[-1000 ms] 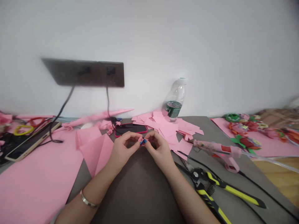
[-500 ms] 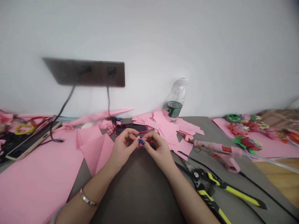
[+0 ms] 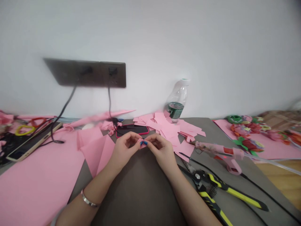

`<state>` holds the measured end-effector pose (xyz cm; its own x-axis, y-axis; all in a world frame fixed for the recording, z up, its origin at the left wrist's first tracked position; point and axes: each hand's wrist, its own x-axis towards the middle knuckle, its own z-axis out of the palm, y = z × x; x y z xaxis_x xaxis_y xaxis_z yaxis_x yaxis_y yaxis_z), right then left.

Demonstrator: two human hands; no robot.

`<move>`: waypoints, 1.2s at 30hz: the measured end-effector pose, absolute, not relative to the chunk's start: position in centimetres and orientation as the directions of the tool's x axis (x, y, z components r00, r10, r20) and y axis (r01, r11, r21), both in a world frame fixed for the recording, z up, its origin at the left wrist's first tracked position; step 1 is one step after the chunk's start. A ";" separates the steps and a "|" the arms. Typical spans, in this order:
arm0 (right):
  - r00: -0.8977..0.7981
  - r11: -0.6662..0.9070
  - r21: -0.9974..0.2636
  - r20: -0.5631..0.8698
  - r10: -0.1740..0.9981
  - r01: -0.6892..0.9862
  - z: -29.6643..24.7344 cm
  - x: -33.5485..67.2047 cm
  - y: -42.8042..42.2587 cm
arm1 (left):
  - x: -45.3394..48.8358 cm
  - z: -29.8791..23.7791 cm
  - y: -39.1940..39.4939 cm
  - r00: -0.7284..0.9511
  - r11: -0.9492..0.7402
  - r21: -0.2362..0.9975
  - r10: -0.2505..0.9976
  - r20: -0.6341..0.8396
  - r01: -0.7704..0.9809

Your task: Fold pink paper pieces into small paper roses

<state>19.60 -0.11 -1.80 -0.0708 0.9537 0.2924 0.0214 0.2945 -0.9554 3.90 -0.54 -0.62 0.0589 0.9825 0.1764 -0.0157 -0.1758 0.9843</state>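
Note:
My left hand [image 3: 123, 149] and my right hand [image 3: 160, 150] meet above the dark grey table [image 3: 138, 185], fingers curled. Between the thumbs and forefingers both pinch a small folded piece of pink paper [image 3: 141, 143], mostly hidden by the fingertips with blue nails. A silver bracelet [image 3: 88, 201] sits on my left wrist. Just behind the hands lies a phone in a red case [image 3: 131, 129] and a heap of cut pink paper pieces [image 3: 168, 127].
Large pink sheets [image 3: 35, 175] cover the left. A tablet [image 3: 31, 142] with a cable lies far left. Right: yellow-handled pliers [image 3: 211, 188], a pink glue gun [image 3: 225, 155], paper flowers [image 3: 254, 131]. A plastic bottle [image 3: 177, 100] stands by the wall under a socket panel [image 3: 87, 73].
The hands stay in the same spot; the fingers shift slightly as they work the small pink piece. Nothing else on the table has moved.

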 end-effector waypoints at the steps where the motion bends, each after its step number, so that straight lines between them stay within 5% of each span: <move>1: -0.064 0.283 -0.959 0.282 0.957 0.006 -1.8 19.6 -0.1 | 3.9 -0.6 -0.5 0.062 -0.175 0.984 0.982 0.176 -0.028; 8: -0.092 0.233 -0.972 0.230 0.969 0.018 -1.6 19.7 0.0 | 3.8 -0.2 -0.5 0.037 -0.141 0.988 0.989 0.143 -0.062; 21: -0.211 0.374 -0.909 0.336 0.918 0.182 -0.8 19.6 -0.4 | 3.7 -0.3 -0.4 0.080 -0.155 0.985 0.984 0.160 -0.069; 28: -0.177 0.319 -0.942 0.298 0.938 0.104 -1.2 19.4 -0.4 | 3.5 -0.6 -0.3 0.116 -0.165 0.985 0.979 0.169 -0.040; 36: -0.125 0.321 -0.944 0.311 0.942 0.075 -1.9 19.5 -0.3 | 3.4 -0.7 -0.4 0.075 -0.303 0.941 0.953 0.295 0.148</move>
